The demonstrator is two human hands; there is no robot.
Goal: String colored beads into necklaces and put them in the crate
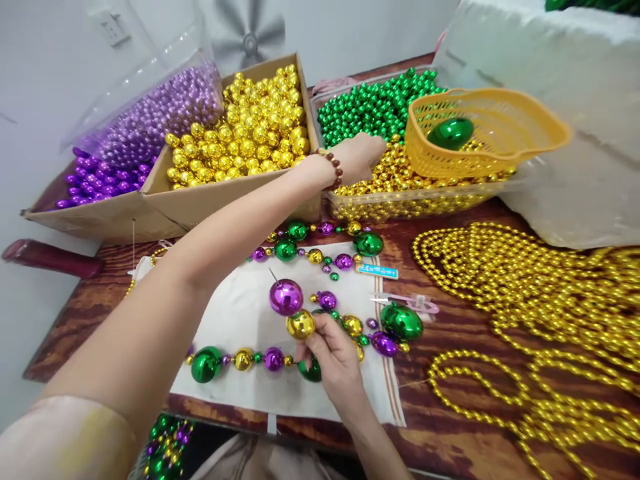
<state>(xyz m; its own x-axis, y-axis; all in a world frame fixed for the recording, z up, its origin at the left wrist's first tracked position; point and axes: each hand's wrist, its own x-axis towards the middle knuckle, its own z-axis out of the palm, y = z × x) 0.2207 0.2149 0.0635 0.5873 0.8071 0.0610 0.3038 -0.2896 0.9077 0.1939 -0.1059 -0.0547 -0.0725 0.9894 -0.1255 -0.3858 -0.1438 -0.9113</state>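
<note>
Gold beads hid the fingertips of the left hand, which lay in the clear tray at the far edge of the table; I could not tell whether it was open or closed. A beaded bracelet circled its wrist. The right hand hovered over the white cloth near the table's near edge, fingertips pinched on a gold ball. A purple ball touched that ball from above, with a thin needle poking out of it. The palm covered part of a green ball on the bead string lying across the cloth.

A yellow basket sat tilted on the tray. Behind stood a cardboard box of gold beads, with purple beads at the far left corner, cut off by the box flap. Gold strands covered the right side of the dark wood table and ran out of frame. A white wall with a socket stood behind.
</note>
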